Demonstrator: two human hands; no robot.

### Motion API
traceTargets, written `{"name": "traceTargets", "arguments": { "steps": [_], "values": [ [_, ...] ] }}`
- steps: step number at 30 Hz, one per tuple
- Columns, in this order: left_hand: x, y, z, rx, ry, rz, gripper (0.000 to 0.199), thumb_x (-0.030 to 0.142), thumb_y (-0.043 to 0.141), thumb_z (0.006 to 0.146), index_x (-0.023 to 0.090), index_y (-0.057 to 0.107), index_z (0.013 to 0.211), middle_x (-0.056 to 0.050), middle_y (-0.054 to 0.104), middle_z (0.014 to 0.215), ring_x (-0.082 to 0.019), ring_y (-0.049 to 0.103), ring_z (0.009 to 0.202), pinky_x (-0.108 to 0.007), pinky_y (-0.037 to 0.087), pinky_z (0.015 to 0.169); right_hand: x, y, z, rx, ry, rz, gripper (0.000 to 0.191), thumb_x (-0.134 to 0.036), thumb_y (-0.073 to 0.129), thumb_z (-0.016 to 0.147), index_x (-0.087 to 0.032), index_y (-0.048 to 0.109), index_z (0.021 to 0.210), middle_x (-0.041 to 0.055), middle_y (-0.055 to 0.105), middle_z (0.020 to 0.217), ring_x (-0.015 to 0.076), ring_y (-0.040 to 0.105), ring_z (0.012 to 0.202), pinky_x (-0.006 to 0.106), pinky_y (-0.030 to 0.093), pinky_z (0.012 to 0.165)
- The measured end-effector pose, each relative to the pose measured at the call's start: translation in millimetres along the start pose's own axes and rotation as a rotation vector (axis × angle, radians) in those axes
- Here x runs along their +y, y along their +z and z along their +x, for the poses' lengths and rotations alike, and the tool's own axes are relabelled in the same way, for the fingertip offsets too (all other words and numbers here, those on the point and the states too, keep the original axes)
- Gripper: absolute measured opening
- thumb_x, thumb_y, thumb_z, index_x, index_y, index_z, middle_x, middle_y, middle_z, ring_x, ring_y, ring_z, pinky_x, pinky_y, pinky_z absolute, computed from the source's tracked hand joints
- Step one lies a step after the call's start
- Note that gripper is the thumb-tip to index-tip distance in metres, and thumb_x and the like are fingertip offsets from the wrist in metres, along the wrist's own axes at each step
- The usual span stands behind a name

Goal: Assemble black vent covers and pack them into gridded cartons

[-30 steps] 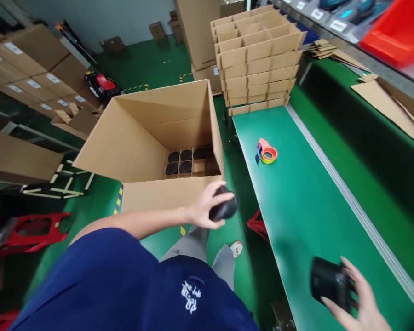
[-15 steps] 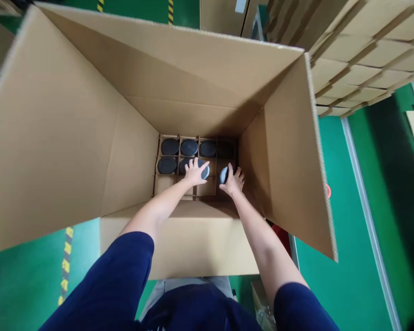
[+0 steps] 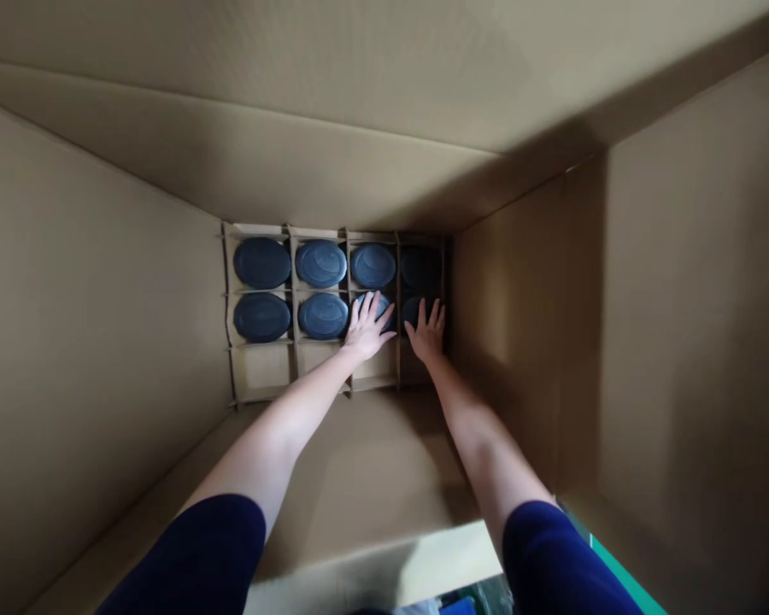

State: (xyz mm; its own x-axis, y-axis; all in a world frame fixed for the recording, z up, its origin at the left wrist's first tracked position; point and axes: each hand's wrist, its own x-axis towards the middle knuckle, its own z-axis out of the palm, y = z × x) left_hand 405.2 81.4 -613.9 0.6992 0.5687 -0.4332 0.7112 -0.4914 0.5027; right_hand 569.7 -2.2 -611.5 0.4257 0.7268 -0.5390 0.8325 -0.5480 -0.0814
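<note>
Deep inside a cardboard box (image 3: pixel 359 461), a cardboard divider (image 3: pixel 293 320) splits the bottom into cells. Dark round-topped objects (image 3: pixel 321 263) sit in the far and middle rows, one per cell. My left hand (image 3: pixel 367 330) lies with spread fingers on the dark object (image 3: pixel 388 318) in the third cell of the middle row. My right hand (image 3: pixel 426 331), fingers apart too, rests on the dark object (image 3: pixel 411 307) in the shaded right-hand cell of that row. The hands partly cover both objects. Bare cardboard shows in the visible near-row cells.
Tall box walls rise on the left (image 3: pixel 90 299), far side (image 3: pixel 333 94) and right (image 3: pixel 679 325). A pale near flap (image 3: pixel 449 555) lies under my arms. Green floor (image 3: pixel 615 564) shows at the lower right. Shadow darkens the right-hand cells.
My view has moved closer down into the box. Both hands held tilted dark round objects; now these sit in middle-row cells, with my fingers spread over them.
</note>
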Motion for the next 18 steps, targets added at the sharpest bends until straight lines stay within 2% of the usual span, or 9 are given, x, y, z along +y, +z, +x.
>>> {"name": "traceTargets", "arguments": {
  "steps": [3, 6, 9, 12, 14, 18],
  "values": [
    [-6, 16.5, 3, 0.022, 0.003, 0.0, 0.067, 0.04, 0.049, 0.101, 0.021, 0.032, 0.163, -0.017, 0.01, 0.173, -0.033, 0.001, 0.161, -0.063, 0.001, 0.127, 2, 17, 2, 0.002, -0.056, 0.014, 0.069, -0.036, 0.037, 0.105, -0.005, 0.018, 0.164, 0.025, 0.008, 0.171, 0.0345, 0.008, 0.158, 0.055, 0.016, 0.125],
    [-5, 22.2, 10, 0.054, 0.016, 0.006, 0.067, 0.04, 0.046, 0.102, 0.015, 0.031, 0.162, -0.02, 0.011, 0.172, -0.034, 0.001, 0.161, -0.064, 0.001, 0.127, 3, 24, 9, 0.039, -0.119, 0.028, 0.067, -0.034, 0.034, 0.105, -0.003, 0.02, 0.164, 0.0234, 0.011, 0.171, 0.0314, 0.006, 0.159, 0.054, 0.014, 0.127],
    [-1, 24.5, 16, 0.077, 0.018, 0.014, 0.068, 0.042, 0.044, 0.102, 0.01, 0.031, 0.162, -0.023, 0.011, 0.171, -0.036, 0.002, 0.161, -0.066, -0.001, 0.126, 3, 27, 19, 0.093, -0.087, 0.032, 0.068, -0.039, 0.031, 0.106, -0.006, 0.02, 0.164, 0.021, 0.011, 0.172, 0.0309, 0.006, 0.159, 0.055, 0.012, 0.127],
    [3, 28.8, 20, 0.092, -0.005, 0.011, 0.065, 0.04, 0.04, 0.104, 0.01, 0.033, 0.161, -0.022, 0.015, 0.171, -0.037, 0.004, 0.16, -0.07, -0.005, 0.124, 6, 31, 27, 0.156, 0.007, 0.048, 0.069, -0.04, 0.029, 0.106, -0.005, 0.018, 0.165, 0.0227, 0.012, 0.171, 0.0319, 0.006, 0.159, 0.056, 0.014, 0.127],
    [4, 31.9, 21, 0.119, -0.046, -0.004, 0.062, 0.036, 0.035, 0.105, 0.011, 0.032, 0.161, -0.021, 0.017, 0.171, -0.035, 0.005, 0.161, -0.068, -0.004, 0.125, 10, 32, 31, 0.181, 0.027, 0.057, 0.07, -0.04, 0.029, 0.106, -0.004, 0.016, 0.165, 0.0241, 0.012, 0.171, 0.033, 0.006, 0.159, 0.058, 0.018, 0.125],
    [8, 33.8, 20, 0.197, -0.227, -0.025, 0.065, 0.037, 0.036, 0.104, 0.008, 0.03, 0.161, -0.021, 0.01, 0.172, -0.035, 0.0, 0.161, -0.059, 0.008, 0.129, 14, 33, 34, 0.202, -0.039, 0.066, 0.07, -0.039, 0.032, 0.105, -0.005, 0.017, 0.165, 0.0234, 0.016, 0.17, 0.0321, 0.01, 0.158, 0.056, 0.022, 0.126]
  ]
}}
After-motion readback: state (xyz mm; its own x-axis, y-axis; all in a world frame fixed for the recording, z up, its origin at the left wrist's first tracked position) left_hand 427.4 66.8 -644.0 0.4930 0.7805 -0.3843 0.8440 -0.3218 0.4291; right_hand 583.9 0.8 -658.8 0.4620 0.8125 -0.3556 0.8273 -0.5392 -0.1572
